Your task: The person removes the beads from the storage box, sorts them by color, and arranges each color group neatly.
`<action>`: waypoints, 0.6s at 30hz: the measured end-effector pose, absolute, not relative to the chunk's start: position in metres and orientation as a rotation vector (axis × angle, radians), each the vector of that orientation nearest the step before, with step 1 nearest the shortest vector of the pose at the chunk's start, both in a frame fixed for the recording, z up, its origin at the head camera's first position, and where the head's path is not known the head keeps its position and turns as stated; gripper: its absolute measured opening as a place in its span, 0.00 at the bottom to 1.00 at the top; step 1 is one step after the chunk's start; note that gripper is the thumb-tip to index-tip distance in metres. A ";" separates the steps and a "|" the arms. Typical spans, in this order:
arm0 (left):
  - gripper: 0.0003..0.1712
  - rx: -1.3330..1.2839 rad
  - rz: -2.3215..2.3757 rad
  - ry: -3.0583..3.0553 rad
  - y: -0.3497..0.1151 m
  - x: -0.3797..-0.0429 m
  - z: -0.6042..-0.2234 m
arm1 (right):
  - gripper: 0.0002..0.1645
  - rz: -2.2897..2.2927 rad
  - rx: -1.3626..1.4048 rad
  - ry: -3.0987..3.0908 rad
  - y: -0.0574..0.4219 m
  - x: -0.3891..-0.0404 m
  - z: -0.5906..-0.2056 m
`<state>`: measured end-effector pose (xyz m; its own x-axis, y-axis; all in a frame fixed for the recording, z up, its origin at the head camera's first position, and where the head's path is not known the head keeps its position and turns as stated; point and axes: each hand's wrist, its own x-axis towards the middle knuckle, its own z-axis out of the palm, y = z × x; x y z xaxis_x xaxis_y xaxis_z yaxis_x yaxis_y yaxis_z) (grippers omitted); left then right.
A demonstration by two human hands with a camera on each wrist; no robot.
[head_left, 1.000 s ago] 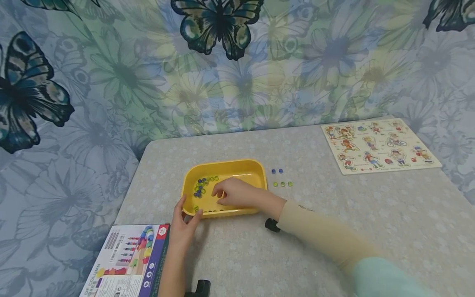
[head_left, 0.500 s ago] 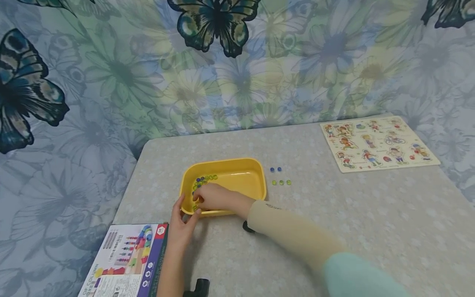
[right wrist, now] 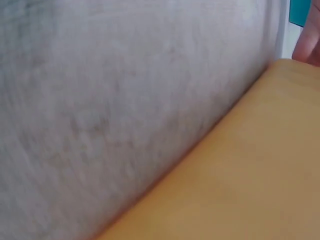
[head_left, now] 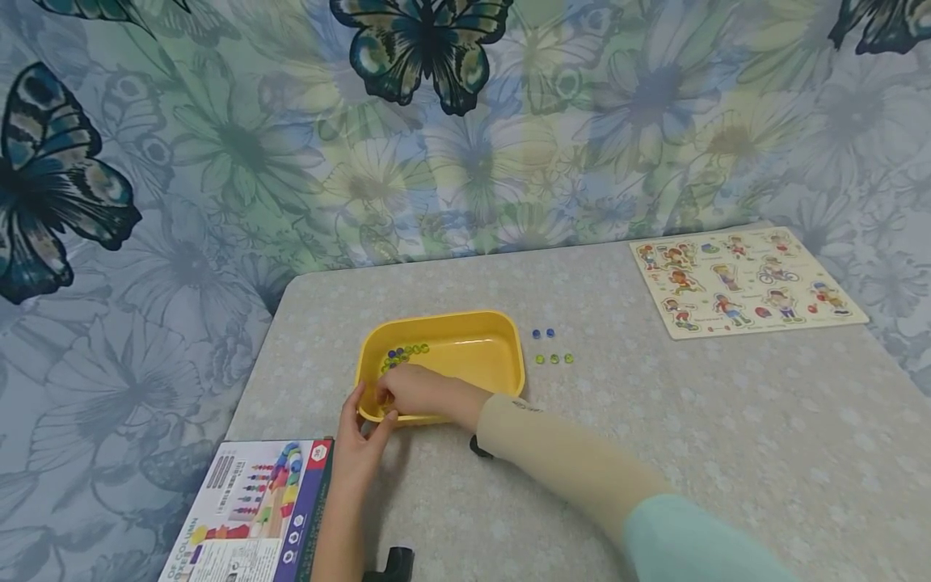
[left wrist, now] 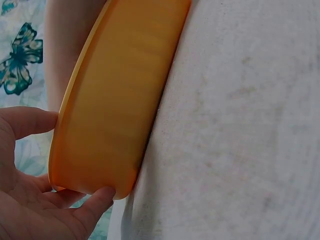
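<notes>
A yellow plastic tray (head_left: 476,347) sits on the table, with small yellow-green and blue glass beads (head_left: 407,351) gathered along its left end. My left hand (head_left: 360,443) grips the tray's near left corner, thumb at the front rim and fingers along the side; the left wrist view shows those fingers (left wrist: 95,207) against the outer wall. Inside the tray, my right hand (head_left: 422,390) reaches low into the left part, its fingers bent down over the beads there. Its fingertips are mostly hidden, so I cannot tell whether they pinch a bead.
Right of the tray lie two blue beads (head_left: 542,333) above a row of three yellow-green beads (head_left: 554,359). A picture puzzle board (head_left: 749,283) lies at the far right. A printed box (head_left: 247,509) is beside my left forearm. A butterfly-patterned curtain (head_left: 480,178) hangs behind the table.
My right hand has moved left and slightly down inside the tray, from its middle to the beads at the left end. My left hand keeps its hold on the corner.
</notes>
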<state>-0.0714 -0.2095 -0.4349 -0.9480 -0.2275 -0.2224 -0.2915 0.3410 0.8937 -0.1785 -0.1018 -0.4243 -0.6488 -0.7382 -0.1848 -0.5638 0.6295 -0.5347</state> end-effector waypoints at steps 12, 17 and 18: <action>0.46 -0.483 1.711 2.514 -0.209 -0.071 -0.433 | 0.07 -0.540 -1.108 2.461 -0.102 -0.181 -0.428; 0.47 -0.488 1.706 2.509 -0.209 -0.071 -0.433 | 0.04 -0.524 -1.095 2.485 -0.100 -0.180 -0.427; 0.47 -0.494 1.703 2.508 -0.209 -0.071 -0.433 | 0.05 -0.527 -1.088 2.485 -0.099 -0.180 -0.428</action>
<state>-0.0714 -0.2091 -0.4327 -0.9459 -0.2230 -0.2356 -0.3013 0.3344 0.8930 -0.1804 -0.0990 -0.4276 -0.6302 -0.7536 -0.1869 -0.6127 0.6306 -0.4764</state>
